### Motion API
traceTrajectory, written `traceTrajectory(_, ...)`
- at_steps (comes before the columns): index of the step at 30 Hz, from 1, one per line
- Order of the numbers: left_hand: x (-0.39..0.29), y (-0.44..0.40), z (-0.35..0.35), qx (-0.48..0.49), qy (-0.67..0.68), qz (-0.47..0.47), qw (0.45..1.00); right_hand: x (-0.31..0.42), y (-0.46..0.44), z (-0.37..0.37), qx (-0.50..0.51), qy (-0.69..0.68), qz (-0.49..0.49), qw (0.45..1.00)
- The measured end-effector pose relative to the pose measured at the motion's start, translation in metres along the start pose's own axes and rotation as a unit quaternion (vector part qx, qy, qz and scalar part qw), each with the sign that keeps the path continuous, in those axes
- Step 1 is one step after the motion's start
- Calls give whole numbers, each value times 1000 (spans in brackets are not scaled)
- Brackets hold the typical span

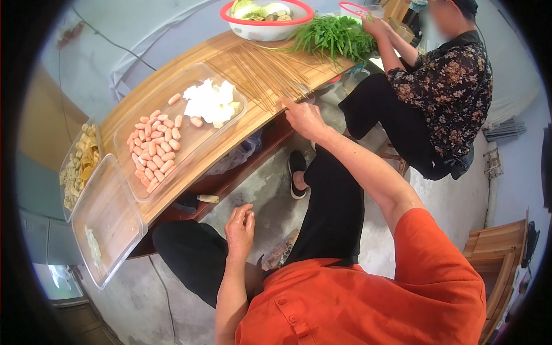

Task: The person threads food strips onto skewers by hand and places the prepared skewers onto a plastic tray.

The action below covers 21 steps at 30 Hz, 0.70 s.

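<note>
My right hand (305, 118) reaches to the table's front edge, index finger stretched out at the ends of the thin bamboo skewers (261, 72), which lie spread on the wood. No skewer is clearly visible in its grip. Over my left knee, off the table, my left hand (239, 231) hangs with its fingers loosely curled and nothing visible in them. Between the hands and the wall, a clear plastic tray (195, 150) holds many small pink sausages (154, 144) and a heap of white pieces (210, 102), their kind unclear.
Another clear tray (118, 215) with a pale strip in it juts past the table (172, 68) edge. Beside it stands a tray of yellowish food (81, 161). Leafy greens (333, 37) and a red-rimmed bowl (265, 30) are farther back. A seated person (443, 86) handles greens at right.
</note>
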State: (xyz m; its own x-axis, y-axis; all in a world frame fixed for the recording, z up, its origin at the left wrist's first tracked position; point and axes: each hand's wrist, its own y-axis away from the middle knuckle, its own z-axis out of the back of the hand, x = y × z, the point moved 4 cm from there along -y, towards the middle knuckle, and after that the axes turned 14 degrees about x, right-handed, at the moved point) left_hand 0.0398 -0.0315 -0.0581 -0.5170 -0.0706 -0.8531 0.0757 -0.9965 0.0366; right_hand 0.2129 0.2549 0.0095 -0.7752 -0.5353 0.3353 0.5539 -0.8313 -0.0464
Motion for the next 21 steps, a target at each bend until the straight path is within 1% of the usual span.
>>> traceTrajectory(1, -1, 0, 0, 0, 2, 3, 1000, 2, 1, 0, 0, 0, -1, 1000)
traceTrajectory(3, -1, -1, -1, 0, 4, 1, 1000, 11, 4, -1, 11, 11, 55, 998)
traceTrajectory(4, 0, -1, -1, 0, 5, 0, 1000, 13, 6, -2, 11, 11, 55, 998)
traceTrajectory(6, 2, -1, -1, -4, 4, -2, 1000, 18, 7, -3, 4, -9, 91, 996)
traceTrajectory(7, 2, 0, -1, -6, 4, -5, 1000, 19, 7, -2, 4, -9, 91, 996)
traceTrajectory(9, 3, 0, 0, -6, 2, -2, 1000, 12, 5, 0, 12, 22, 9, 1000)
traceTrajectory(10, 3, 0, 0, -5, 1, 0, 1000, 9, 4, -1, 12, 22, 9, 1000)
traceTrajectory(12, 4, 0, 0, -6, 2, -3, 1000, 0, 5, 0, -29, 21, -17, 999)
traceTrajectory(13, 3, 0, 0, -6, 4, -6, 1000, -1, 6, 0, -30, 22, -18, 999)
traceTrajectory(15, 3, -1, -1, -3, 8, -5, 1000, -1, 8, -2, 24, -4, -9, 1000)
traceTrajectory(16, 3, -1, -2, -1, 12, -2, 1000, 1, 10, 0, 25, -3, -10, 1000)
traceTrajectory(18, 2, -1, -2, 0, 14, 0, 1000, 9, 13, 2, 43, -29, 34, 998)
traceTrajectory(21, 3, -1, -1, -2, 10, -1, 1000, 6, 13, 3, 36, -15, 14, 999)
